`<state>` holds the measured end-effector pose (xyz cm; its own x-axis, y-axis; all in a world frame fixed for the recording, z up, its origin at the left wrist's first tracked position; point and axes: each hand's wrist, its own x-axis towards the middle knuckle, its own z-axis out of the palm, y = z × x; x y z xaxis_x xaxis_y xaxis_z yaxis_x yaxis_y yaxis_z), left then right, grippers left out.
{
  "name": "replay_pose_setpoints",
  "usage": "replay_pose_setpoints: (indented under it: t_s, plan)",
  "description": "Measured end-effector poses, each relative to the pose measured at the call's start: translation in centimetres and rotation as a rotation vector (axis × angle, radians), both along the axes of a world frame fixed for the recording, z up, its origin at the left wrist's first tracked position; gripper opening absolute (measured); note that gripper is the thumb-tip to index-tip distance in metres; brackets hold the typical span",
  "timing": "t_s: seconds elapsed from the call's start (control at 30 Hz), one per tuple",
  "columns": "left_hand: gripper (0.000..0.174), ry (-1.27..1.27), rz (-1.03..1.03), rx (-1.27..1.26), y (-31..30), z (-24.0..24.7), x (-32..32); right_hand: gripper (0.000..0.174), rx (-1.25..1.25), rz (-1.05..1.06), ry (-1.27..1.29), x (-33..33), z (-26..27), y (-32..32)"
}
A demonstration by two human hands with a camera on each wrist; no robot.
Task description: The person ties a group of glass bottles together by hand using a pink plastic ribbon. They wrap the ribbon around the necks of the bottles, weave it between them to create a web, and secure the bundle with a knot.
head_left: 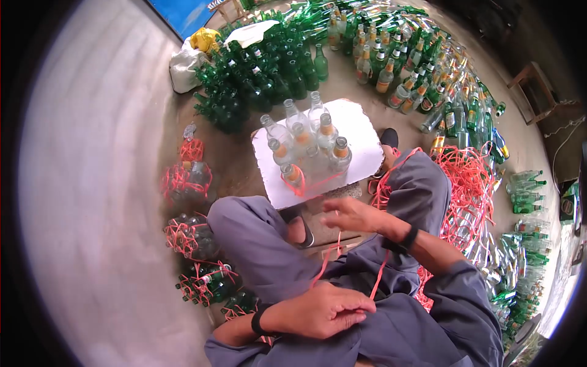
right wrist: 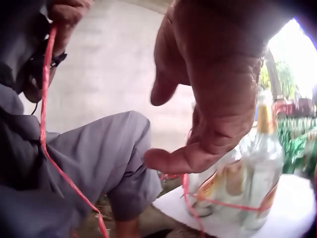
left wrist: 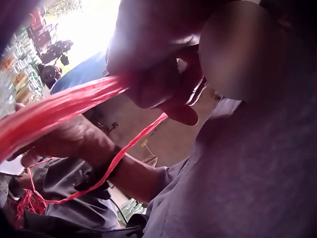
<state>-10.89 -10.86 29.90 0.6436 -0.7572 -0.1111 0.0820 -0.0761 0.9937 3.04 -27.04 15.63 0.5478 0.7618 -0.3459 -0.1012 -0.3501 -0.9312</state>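
In the head view my left hand (head_left: 324, 311) is held low in front of the body and grips a red plastic string (head_left: 380, 275). The left wrist view shows a broad stretch of this string running out from the curled fingers. Above the lap, my right hand (head_left: 351, 215) is raised with its fingers spread and slightly bent, nothing between them. It is close to the near side of a white board (head_left: 361, 131). Several clear glass bottles (head_left: 340, 156) stand upright on the board in a cluster. Red string (right wrist: 233, 205) runs across the lower part of these bottles.
Green bottles (head_left: 275, 79) crowd the floor beyond the board, and more bottles (head_left: 385, 76) curve round to the right. A tangled heap of red string (head_left: 465, 189) lies by the right knee. String-tied bottle bundles (head_left: 189, 235) stand along the left, near a pale wall (head_left: 92, 183).
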Motion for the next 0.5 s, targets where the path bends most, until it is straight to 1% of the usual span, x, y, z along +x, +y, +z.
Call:
replay_pose_setpoints:
  t_s: [0.07,0.1,0.13,0.17,0.2,0.27,0.3,0.37,0.4,0.47,0.5]
  plan:
    - [0.018,-0.078,0.041,-0.127,0.1,0.7,-0.6,0.048,-0.025,-0.184,0.196,0.7,-3.5,3.1]
    - [0.02,-0.087,0.038,-0.163,0.4,0.5,-1.2,0.048,-0.027,-0.175,0.196,0.9,-6.9,4.2]
    - [0.02,-0.09,0.046,-0.164,0.6,0.7,-1.3,0.049,-0.127,-0.191,-0.169,1.0,-10.9,5.2]
    - [0.02,-0.052,0.03,-0.232,0.8,1.1,-1.4,0.05,-0.223,-0.202,-0.536,1.1,-12.9,6.0]
    - [0.021,-0.015,0.013,-0.299,0.9,1.5,-1.5,0.05,-0.222,-0.194,-0.539,1.2,-12.4,6.5]
    - [0.021,0.024,-0.013,-0.342,1.2,1.5,-1.6,0.063,-0.204,-0.144,0.067,1.2,-11.5,7.4]
    - [0.022,0.067,-0.012,-0.365,1.1,1.2,-1.8,0.063,-0.206,-0.14,0.064,0.8,-11.6,7.9]
    - [0.023,0.111,-0.01,-0.392,1.3,1.1,-1.8,0.063,0.073,-0.334,0.32,-0.8,-11.6,8.4]
    - [0.023,0.154,-0.023,-0.377,1.5,1.1,-1.5,0.063,0.07,-0.332,0.317,-1.1,-12.4,8.5]
    - [0.023,0.195,-0.037,-0.359,1.7,0.9,-1.4,0.045,0.042,-0.344,-0.16,-1.1,-14.8,9.0]
    - [0.024,0.17,-0.028,-0.354,1.8,0.8,-1.5,0.045,0.043,-0.344,-0.164,-0.8,-14.3,8.9]
